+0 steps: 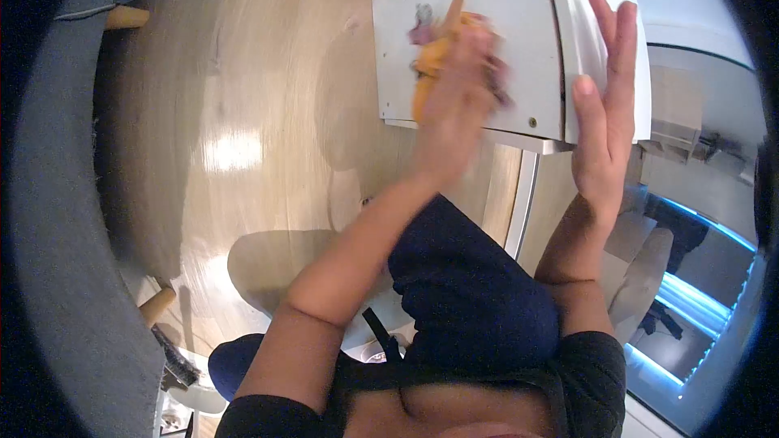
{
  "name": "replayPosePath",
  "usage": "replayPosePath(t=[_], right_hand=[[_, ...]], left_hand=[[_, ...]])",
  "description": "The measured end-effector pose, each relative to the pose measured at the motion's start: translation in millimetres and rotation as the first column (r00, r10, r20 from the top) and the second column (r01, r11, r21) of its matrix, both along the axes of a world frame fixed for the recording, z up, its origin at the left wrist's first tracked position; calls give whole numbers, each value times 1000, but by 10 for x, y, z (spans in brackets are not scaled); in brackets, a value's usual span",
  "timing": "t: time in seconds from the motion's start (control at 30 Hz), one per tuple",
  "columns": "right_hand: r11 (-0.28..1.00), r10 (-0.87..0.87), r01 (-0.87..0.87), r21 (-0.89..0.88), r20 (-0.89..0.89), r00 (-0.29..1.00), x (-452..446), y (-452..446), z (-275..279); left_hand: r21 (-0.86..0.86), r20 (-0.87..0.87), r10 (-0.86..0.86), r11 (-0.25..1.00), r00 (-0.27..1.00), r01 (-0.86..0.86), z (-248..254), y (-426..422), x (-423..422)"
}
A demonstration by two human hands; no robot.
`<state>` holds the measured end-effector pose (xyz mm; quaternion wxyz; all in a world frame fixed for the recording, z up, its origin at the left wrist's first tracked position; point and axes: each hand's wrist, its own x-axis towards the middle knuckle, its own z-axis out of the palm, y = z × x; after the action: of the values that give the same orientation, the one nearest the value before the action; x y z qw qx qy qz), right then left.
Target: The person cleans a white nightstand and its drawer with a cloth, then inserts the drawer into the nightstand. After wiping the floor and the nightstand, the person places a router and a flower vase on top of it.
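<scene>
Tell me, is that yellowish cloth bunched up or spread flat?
Bunched up: the cloth has a lumpy, irregular outline under the left hand, against the white cabinet. Motion blur hides its finer folds.

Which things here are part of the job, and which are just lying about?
Seemingly part of the job:
- left hand, blurred, on the cloth
- right hand, open beside the cabinet
- white cabinet

Seemingly just about:
- grey furniture
- dark brush-like thing

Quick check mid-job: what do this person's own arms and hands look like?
Both arms have short black sleeves, bare forearms, no watch visible. The right hand is ungloved, no ring showing; the left hand is also ungloved but too blurred to tell about rings.
</scene>
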<state>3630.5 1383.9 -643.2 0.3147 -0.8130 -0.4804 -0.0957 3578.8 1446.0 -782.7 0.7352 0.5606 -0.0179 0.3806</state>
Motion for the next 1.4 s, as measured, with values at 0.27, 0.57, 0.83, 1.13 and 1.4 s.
replayPosePath(t=[0.27,0.57,0.83,1.13,1.4], right_hand=[[995,81,-74,73,-92,993,142,-90,105],[999,25,-28,22,125,992,59,-174,161],[636,-609,514,576,-36,793,482,-937,523],[363,-452,913,187,-821,348,1555,-2516,-619],[452,-94,793,409,-862,498,1182,-1976,-660]], left_hand=[[205,66,78,975,995,-90,571,72,186],[-1,-336,-34,999,941,36,-351,-214,-171],[463,-99,210,875,973,-142,76,-71,-241],[411,-317,221,908,922,-77,-357,-76,-495],[208,-377,125,977,918,-48,-193,-44,-530]])
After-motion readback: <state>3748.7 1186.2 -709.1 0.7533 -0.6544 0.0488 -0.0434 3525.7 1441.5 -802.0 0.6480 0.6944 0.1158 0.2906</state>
